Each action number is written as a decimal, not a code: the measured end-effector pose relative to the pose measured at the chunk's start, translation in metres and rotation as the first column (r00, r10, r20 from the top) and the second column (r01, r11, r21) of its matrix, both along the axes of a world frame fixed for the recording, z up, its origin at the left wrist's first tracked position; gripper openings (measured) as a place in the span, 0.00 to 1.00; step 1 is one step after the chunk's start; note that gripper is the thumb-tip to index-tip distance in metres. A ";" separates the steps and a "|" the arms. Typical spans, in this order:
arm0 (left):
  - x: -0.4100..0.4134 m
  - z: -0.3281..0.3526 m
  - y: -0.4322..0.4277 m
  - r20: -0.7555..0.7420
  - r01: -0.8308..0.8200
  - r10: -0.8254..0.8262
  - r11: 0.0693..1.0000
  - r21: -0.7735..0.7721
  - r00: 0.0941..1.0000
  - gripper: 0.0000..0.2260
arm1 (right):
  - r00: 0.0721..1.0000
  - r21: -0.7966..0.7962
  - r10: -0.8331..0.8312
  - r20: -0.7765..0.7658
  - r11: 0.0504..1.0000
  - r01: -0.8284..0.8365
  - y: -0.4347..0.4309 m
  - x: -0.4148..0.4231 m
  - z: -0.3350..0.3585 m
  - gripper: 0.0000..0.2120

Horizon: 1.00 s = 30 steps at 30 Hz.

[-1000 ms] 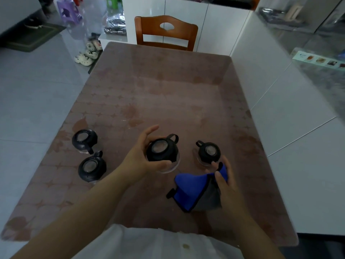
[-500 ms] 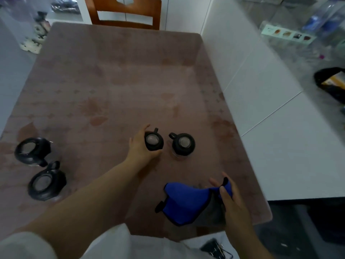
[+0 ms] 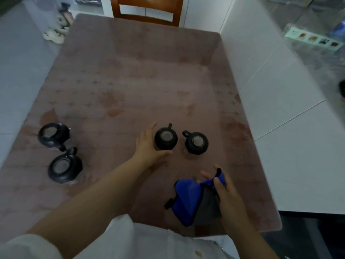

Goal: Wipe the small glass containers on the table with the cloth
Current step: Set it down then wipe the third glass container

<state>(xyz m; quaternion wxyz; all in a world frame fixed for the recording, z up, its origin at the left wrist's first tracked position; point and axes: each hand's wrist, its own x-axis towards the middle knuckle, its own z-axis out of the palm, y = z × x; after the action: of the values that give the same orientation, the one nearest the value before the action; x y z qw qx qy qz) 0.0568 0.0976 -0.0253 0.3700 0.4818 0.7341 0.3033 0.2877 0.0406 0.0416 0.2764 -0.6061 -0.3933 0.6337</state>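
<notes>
The worktop (image 3: 149,81) gives you wide bare room across its far half, up to the chair (image 3: 147,14); the tight places are the near edge and the right edge. Your right hand (image 3: 226,191) is shut on the cloth (image 3: 188,197), which lies close to that near right corner, so a loose swing could carry it off the edge.

Four jars stand on the near half. The two left jars (image 3: 64,168) sit touching or nearly so, not far from the left edge; reaching for one could knock the other toward it.

Your left hand (image 3: 147,144) curls around the centre jar (image 3: 165,138), thumb and fingers apart; I cannot tell whether they press the glass. The right jar (image 3: 197,142) stands just beside it, so a sideways lift could clip its handle and tip it. The glass probably slips in a bare grip, so lift straight up, then bring the cloth to it over the middle of the worktop.
</notes>
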 end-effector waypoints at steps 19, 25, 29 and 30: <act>-0.136 -0.004 -0.150 -0.169 -0.684 0.667 0.727 -0.064 0.725 0.49 | 0.825 0.124 0.546 -0.149 0.838 -0.532 0.002 -0.148 0.009 0.14; -0.134 -0.019 -0.158 0.004 -0.720 0.720 0.694 -0.005 0.694 0.51 | 0.900 0.052 0.411 -0.144 0.911 -0.408 0.001 -0.134 0.001 0.12; -0.132 -0.019 -0.163 0.144 -0.712 0.703 0.702 0.024 0.697 0.52 | 0.929 -0.004 0.324 -0.179 0.944 -0.330 -0.001 -0.127 0.000 0.11; -0.131 -0.018 -0.163 0.153 -0.707 0.695 0.707 0.033 0.702 0.51 | 0.934 -0.022 0.296 -0.201 0.952 -0.306 -0.002 -0.126 0.001 0.11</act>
<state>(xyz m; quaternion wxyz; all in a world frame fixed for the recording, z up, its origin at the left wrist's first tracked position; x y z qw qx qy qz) -0.0742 -0.0657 -0.0434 0.2518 0.1617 0.8222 0.4842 0.1613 0.0387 0.0422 0.1972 -0.4808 -0.4357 0.7349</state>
